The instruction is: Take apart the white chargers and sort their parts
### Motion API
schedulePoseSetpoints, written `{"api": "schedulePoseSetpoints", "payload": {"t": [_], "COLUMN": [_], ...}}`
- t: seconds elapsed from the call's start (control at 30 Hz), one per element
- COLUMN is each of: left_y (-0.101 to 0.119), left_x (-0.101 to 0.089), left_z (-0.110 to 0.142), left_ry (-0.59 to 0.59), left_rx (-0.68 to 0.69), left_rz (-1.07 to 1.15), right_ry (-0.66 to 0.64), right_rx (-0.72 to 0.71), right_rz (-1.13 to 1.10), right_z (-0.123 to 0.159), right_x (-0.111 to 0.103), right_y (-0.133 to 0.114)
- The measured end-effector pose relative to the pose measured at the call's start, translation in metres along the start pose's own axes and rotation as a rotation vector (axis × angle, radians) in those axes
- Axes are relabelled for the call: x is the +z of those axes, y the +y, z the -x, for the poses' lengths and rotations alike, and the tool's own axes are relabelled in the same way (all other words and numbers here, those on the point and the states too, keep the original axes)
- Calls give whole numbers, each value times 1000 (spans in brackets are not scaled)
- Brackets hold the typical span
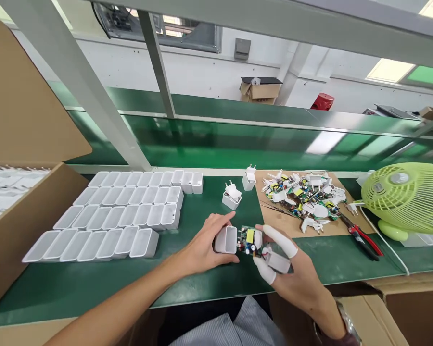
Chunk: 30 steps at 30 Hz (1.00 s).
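Note:
Near the bench's front edge, my left hand (205,245) is wrapped round a white plastic charger housing (226,240), its open mouth turned to the right. My right hand (288,264), with white finger cots on thumb and forefinger, grips a green circuit board (250,240) carrying a yellow transformer. A white plug cover (277,261) hangs by wires from the board under that hand. The board's left end is at the housing's mouth; whether it has entered cannot be made out. Just beyond stand two housings with plug parts in them, a nearer one (232,196) and a farther one (249,179).
Rows of open white housings (130,209) fill the left of the green bench (202,283). Circuit boards with plug covers (306,194) lie heaped on cardboard (274,223) at right. Red-handled pliers (362,238) and a green fan (407,194) are beyond. A carton (32,226) stands far left.

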<state>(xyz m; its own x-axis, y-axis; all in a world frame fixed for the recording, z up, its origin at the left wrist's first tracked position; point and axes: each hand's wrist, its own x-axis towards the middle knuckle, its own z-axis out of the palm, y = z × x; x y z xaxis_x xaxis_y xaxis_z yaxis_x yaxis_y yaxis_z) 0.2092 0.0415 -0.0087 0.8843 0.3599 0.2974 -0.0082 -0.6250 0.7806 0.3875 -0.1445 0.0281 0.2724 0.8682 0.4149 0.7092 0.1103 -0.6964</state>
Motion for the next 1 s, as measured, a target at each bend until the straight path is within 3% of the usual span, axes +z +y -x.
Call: {"api": "schedulePoseSetpoints", "payload": {"t": [0.2,0.47,1.0], "left_y": [-6,-13,-11], "left_x": [7,8,7], "left_z": [1,3,1], "left_ry": [15,33,36], "left_rx": [66,125,160], "left_rz": [13,-42,-57], "right_ry": [28,5,36], "right_rx": [-98,-75,-110], "right_rz": [113,151,208], "right_z": [8,14,7], "right_x": [16,31,38], "right_y": [0,3,4]}}
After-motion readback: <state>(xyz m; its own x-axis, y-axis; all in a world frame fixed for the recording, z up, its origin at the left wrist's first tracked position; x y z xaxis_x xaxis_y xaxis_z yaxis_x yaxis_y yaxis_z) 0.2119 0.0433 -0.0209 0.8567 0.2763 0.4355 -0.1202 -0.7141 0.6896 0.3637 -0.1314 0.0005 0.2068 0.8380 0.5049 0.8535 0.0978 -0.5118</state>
